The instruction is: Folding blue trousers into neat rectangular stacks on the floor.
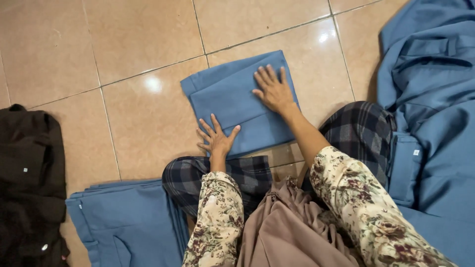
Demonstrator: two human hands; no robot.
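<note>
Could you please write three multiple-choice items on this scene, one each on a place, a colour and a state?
1. Where does the stack of folded blue garments lie?
A. on the tiled floor by the person's left knee
B. on a shelf
C. on top of the dark clothing
2. What colour is the folded garment under the hands?
A. red
B. blue
C. white
3. How does the right hand meet that garment?
A. clenched in a fist
B. lifted clear of it
C. flat, fingers spread

Answers: 1 A, the stack rests on the tiles at lower left, beside the dark clothing, not on it. 2 B, the cloth is plainly blue. 3 C, the palm lies flat on the cloth with fingers spread, as does the left hand at its near edge.
</note>
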